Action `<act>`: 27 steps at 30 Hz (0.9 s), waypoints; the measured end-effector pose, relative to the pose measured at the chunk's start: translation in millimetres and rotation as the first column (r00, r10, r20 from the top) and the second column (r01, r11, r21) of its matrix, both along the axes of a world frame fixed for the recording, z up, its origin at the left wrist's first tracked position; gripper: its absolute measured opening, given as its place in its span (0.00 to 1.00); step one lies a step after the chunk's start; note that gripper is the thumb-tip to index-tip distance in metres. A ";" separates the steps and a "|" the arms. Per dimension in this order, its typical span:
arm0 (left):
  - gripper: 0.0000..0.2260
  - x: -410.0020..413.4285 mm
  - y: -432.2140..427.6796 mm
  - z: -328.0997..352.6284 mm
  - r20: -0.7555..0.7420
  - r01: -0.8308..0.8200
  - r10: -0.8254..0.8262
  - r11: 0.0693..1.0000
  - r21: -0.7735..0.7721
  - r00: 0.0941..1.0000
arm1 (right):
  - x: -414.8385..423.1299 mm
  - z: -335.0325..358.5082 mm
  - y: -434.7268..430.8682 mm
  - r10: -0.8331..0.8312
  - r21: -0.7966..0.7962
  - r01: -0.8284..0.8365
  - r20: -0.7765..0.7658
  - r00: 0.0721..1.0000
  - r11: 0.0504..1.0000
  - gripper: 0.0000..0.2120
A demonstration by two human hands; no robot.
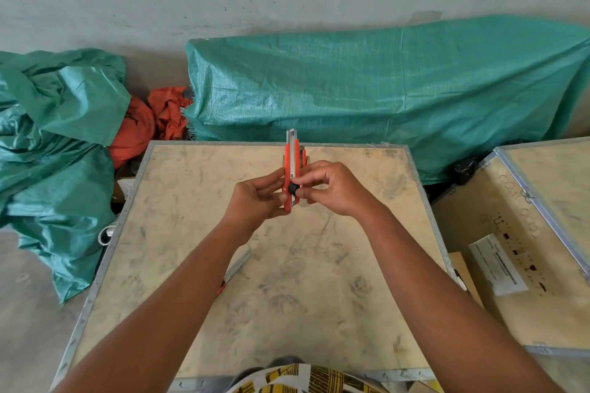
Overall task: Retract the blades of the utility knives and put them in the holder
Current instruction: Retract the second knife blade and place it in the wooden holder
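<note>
A: Where's the knife?

B: The red utility knife (292, 175) is held upright over the far half of the plywood crate top (287, 281), at about twelve o'clock from the person. The left hand (258, 198) is wrapped around the lower part of its handle, thumb pressed along the near edge. The right hand (332, 190) sits at three o'clock from the knife, its fingertips (303, 190) pinched on the black knob (292, 189) on the handle.

A: Is the blade out?

B: A silver strip (291, 136) sticks up past the red body at the top. Whether that is bare blade or only the metal guide, I cannot tell.

A: Any other knife?

B: At about seven o'clock from the hands, a second knife (237, 266) lies on the crate, mostly hidden under the left forearm; only a grey length and a bit of red show.

A: And the holder?

B: Something red and dark (304, 155) stands right behind the held knife at one o'clock, mostly covered by it and the right fingers. I cannot make out what it is.

A: What else?

B: Green tarpaulin (383, 89) across ten to two o'clock, orange cloth (166, 112) between the heaps, and another crate (526, 249) at three o'clock, cut off by the edge.
</note>
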State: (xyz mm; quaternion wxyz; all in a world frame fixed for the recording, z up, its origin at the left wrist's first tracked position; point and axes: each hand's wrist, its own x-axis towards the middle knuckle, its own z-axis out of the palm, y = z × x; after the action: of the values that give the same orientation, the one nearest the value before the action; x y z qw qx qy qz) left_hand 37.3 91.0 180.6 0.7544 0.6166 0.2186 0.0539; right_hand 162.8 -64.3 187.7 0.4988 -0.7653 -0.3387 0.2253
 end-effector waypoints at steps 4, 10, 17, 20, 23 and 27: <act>0.22 -1.3 4.0 1.3 -0.009 0.036 -0.036 0.999 -0.017 0.999 | -3.5 -2.1 0.7 0.013 -0.046 -0.009 0.080 0.997 0.999 0.14; 0.22 -2.5 7.6 6.4 -0.010 0.077 -0.078 0.994 -0.072 0.997 | -3.2 0.2 -2.8 0.032 -0.046 -0.027 0.104 0.994 0.999 0.14; 0.22 -3.7 6.5 6.3 0.008 0.087 -0.087 0.991 -0.106 0.996 | -7.8 2.9 -3.2 -0.044 -0.010 0.045 0.114 0.993 0.999 0.16; 0.22 -3.7 6.6 6.9 0.012 0.087 -0.086 0.990 -0.107 0.996 | -6.2 1.5 -4.3 -0.002 0.006 0.001 0.110 0.994 1.000 0.18; 0.23 -2.8 5.2 8.7 0.023 0.092 -0.090 0.990 -0.102 0.996 | -7.3 1.4 -4.9 -0.033 0.040 0.029 0.117 0.993 0.999 0.13; 0.23 -0.9 4.6 8.3 0.018 0.088 -0.086 0.990 -0.108 0.996 | -9.0 2.8 -5.1 -0.080 0.052 0.074 0.132 0.988 0.996 0.13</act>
State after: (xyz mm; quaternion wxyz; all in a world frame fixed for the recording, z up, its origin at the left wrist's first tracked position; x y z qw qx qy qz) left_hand 36.4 95.6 189.0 0.7898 0.5834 0.1891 0.0132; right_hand 153.8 -69.4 190.5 0.5009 -0.7793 -0.3469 0.1461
